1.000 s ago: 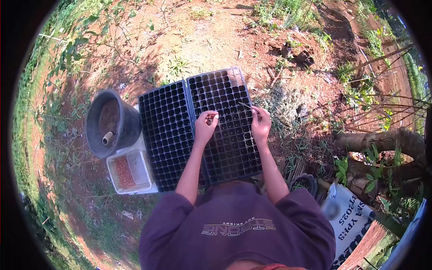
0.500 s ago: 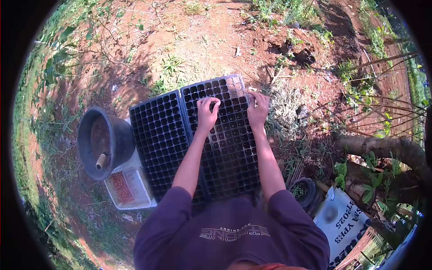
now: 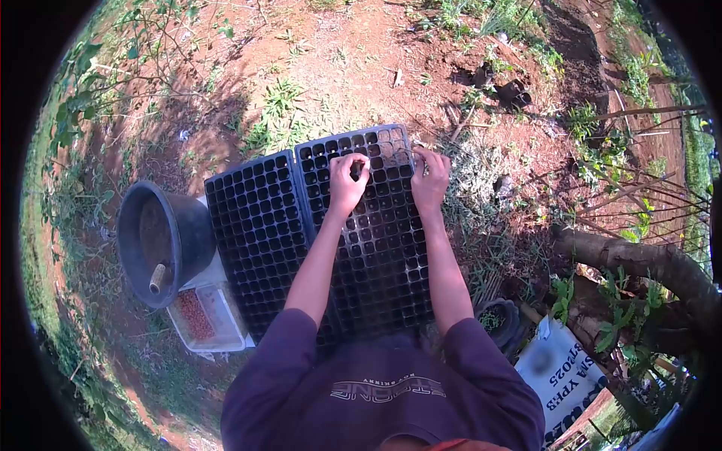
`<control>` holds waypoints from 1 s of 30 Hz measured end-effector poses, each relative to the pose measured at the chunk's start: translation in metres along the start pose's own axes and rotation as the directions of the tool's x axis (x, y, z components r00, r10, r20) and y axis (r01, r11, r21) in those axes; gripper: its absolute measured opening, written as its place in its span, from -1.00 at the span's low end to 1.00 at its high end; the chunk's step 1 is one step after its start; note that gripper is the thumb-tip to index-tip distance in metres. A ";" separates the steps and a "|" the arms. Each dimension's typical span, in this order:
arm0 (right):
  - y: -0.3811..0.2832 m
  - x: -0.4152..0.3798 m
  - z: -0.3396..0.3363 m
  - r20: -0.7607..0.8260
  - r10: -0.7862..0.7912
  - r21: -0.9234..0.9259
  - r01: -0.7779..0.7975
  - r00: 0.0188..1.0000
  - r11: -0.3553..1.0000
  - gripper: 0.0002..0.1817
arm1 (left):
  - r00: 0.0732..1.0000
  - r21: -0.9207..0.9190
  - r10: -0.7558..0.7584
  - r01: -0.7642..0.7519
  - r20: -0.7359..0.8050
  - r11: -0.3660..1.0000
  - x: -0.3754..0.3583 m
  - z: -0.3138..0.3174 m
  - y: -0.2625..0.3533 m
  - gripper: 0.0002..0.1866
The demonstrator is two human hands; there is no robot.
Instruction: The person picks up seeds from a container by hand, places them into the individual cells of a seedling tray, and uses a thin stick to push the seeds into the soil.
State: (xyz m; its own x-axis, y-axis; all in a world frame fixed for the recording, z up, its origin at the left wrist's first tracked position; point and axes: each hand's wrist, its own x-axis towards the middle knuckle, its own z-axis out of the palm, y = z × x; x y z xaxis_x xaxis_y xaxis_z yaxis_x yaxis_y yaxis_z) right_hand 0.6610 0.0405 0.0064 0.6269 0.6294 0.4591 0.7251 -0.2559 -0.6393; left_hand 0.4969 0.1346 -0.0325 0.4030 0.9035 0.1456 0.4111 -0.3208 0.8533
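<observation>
Two black seedling trays lie side by side in front of me, the right tray (image 3: 391,225) under both my hands and the left tray (image 3: 259,218) beside it. My left hand (image 3: 347,184) is over the upper cells of the right tray, thumb and forefinger closed together in a pinch. At that tray's upper right edge is my right hand (image 3: 431,180), its fingers curled inward with a small spot showing in the palm; I cannot tell what either hand holds. Cells in the tray's far right corner look pale brown in sunlight.
To the left stands a dark round tub (image 3: 169,240) with a cob-like piece (image 3: 157,278) inside. Below it, a white container (image 3: 233,312) holds small reddish grains (image 3: 195,314). At right are a thick branch (image 3: 632,252), a dark pot (image 3: 500,319) and a printed white sack (image 3: 556,368).
The trays, tub and white container have shifted slightly left in view. Both hands stay at the upper part of the right tray, the left one still pinched.
</observation>
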 end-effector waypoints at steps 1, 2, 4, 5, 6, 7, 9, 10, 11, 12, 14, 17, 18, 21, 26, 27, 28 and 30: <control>-0.001 0.001 -0.001 -0.004 -0.003 0.014 0.003 1.000 1.000 -0.76 | 1.000 0.002 -0.009 0.009 0.003 1.000 0.001 0.001 0.000 -0.82; -0.002 0.002 -0.002 -0.008 -0.005 0.028 0.005 1.000 1.000 -0.76 | 1.000 0.004 -0.018 0.018 0.005 1.000 0.001 0.001 0.000 -0.81; -0.004 0.006 -0.005 -0.002 0.015 0.020 -0.015 1.000 1.000 -0.77 | 1.000 0.001 0.002 -0.002 -0.010 1.000 0.002 0.002 -0.001 -0.80; -0.005 0.006 -0.006 0.000 0.026 0.017 -0.026 1.000 1.000 -0.78 | 1.000 0.001 0.013 -0.013 -0.016 1.000 0.002 0.002 0.000 -0.79; -0.005 0.007 -0.005 0.007 0.013 0.007 -0.013 1.000 1.000 -0.78 | 1.000 0.002 0.004 -0.004 -0.019 1.000 0.002 0.003 -0.001 -0.78; -0.005 0.008 -0.004 0.013 0.000 -0.003 0.000 1.000 1.000 -0.79 | 1.000 0.003 -0.004 0.004 -0.022 1.000 0.002 0.004 -0.002 -0.78; -0.004 0.008 -0.003 0.027 -0.030 -0.007 0.030 0.999 1.000 -0.80 | 1.000 0.011 0.002 -0.002 -0.021 1.000 0.002 0.004 -0.002 -0.78; -0.003 0.008 -0.003 0.035 -0.045 -0.002 0.045 0.998 0.999 -0.80 | 1.000 0.018 0.016 -0.016 -0.017 1.000 0.002 0.003 -0.002 -0.79; -0.002 0.007 -0.002 0.043 -0.060 0.003 0.060 0.997 0.998 -0.80 | 0.999 0.026 0.030 -0.029 -0.012 0.999 0.001 0.002 -0.002 -0.79; -0.002 0.007 -0.002 0.029 -0.057 0.005 0.056 0.998 0.998 -0.81 | 1.000 0.028 0.019 -0.018 -0.011 0.999 0.002 0.000 0.000 -0.80; -0.002 0.007 -0.004 0.000 -0.049 0.010 0.049 0.999 0.999 -0.82 | 1.000 0.032 -0.003 0.004 -0.008 0.999 0.001 -0.001 0.006 -0.81; 0.002 0.009 -0.001 0.013 -0.031 0.046 0.030 0.999 0.998 -0.84 | 1.000 0.014 0.008 -0.008 -0.016 1.000 0.000 -0.003 0.009 -0.81; 0.003 0.009 0.000 0.014 -0.033 0.066 0.032 0.999 0.997 -0.84 | 1.000 0.012 0.000 0.000 -0.014 1.000 -0.001 -0.004 0.011 -0.81; 0.003 0.009 -0.001 0.034 -0.044 0.016 0.043 0.998 0.999 -0.85 | 1.000 0.004 -0.022 0.022 -0.010 1.000 -0.004 -0.005 0.016 -0.82; 0.000 0.011 -0.004 0.026 -0.038 0.013 0.038 0.999 0.999 -0.88 | 1.000 0.011 -0.002 0.003 -0.029 1.000 -0.005 -0.003 0.016 -0.81; 0.000 0.010 -0.003 0.036 -0.040 0.010 0.039 0.999 0.999 -0.88 | 0.999 0.004 -0.006 0.006 -0.033 1.000 -0.006 -0.003 0.018 -0.81; 0.001 0.010 -0.003 0.036 -0.045 0.008 0.045 0.998 0.999 -0.88 | 0.999 -0.004 -0.008 0.008 -0.038 1.000 -0.006 -0.003 0.020 -0.81; 0.000 0.009 -0.003 0.034 -0.056 0.004 0.056 0.998 0.998 -0.88 | 0.999 -0.021 -0.003 0.001 -0.053 1.000 -0.006 -0.003 0.021 -0.82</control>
State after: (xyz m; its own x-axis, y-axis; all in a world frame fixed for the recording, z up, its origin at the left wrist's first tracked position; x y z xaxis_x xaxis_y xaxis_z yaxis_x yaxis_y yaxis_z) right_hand 0.6678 0.0443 0.0119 0.5750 0.6674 0.4733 0.7582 -0.2173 -0.6147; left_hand 0.5008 0.1234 -0.0143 0.3582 0.9181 0.1697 0.3945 -0.3135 0.8637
